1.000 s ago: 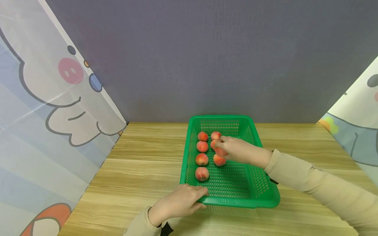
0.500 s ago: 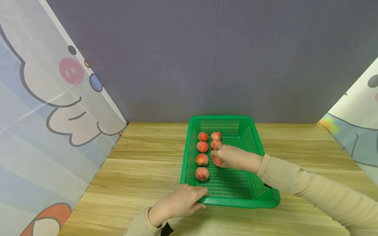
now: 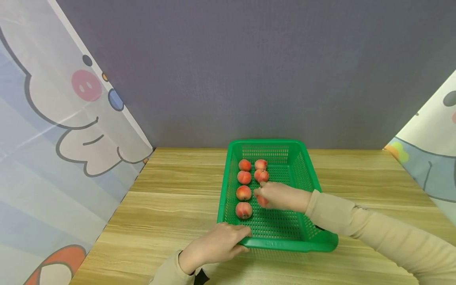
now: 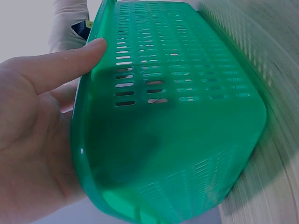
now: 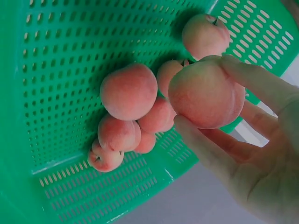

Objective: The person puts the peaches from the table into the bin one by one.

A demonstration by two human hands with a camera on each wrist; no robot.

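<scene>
A green plastic basket stands on the table with several red-orange peaches inside. One row of peaches lines its left side; a few more peaches lie to the right of that row. My left hand grips the basket's near left rim, with the thumb along the outer wall in the left wrist view. Inside the basket, my right hand holds a peach between thumb and fingers. In the head view this peach is partly hidden by the hand.
The wooden table extends on both sides of the basket. A grey wall rises behind it. Printed cartoon sheets hang at left and right. The basket's right side and near end show bare mesh.
My right hand has moved toward the basket's near end, staying low inside it. Behind it, peaches in the second row have come into fuller view. My left hand has stayed on the rim.
</scene>
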